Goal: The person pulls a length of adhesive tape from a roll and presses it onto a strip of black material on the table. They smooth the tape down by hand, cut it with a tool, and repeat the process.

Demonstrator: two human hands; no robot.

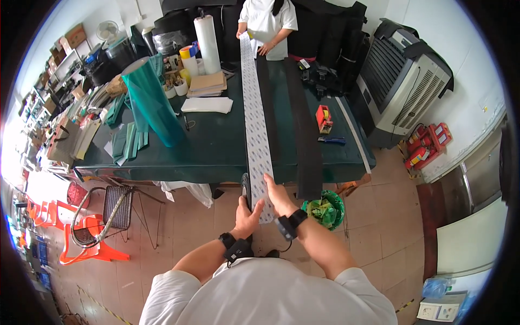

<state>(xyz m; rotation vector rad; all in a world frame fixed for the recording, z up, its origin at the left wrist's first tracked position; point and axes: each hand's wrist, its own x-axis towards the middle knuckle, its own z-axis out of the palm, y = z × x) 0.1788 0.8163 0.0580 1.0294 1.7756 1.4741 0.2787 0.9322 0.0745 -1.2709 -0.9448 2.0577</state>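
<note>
**Patterned strip held at the near edge of a green table**

A long white strip (255,108) with a fine printed pattern is seen laid lengthwise down the green table (211,146), from the 12 o'clock end to the near edge; its near end is carried over the table edge and is held between both hands. The left hand (247,218) is closed about the strip's lower left edge, thumb raised against the sheet, with a dark roll (246,190) just above it at 12 o'clock; whether the roll is gripped cannot be told. The right hand (280,196) is laid flat and nearly open on the strip's right edge, fingers extended toward 11 o'clock — nothing is clasped in it; a black band is worn on each wrist.

A black strip (303,130) is laid beside the white one at its 3 o'clock side, touching or nearly so. At the far end, the strip is touched by the hands of another person (268,21) in a white top. A teal roll (154,105) is stood tilted at 10 o'clock of the hands; a white roll (207,43) is upright near the far edge; a red tool (324,118) is lain at 2 o'clock. A green bag (325,208) is seen on the floor just right of the right wrist; an orange chair (81,238) is placed at 9 o'clock.
</note>
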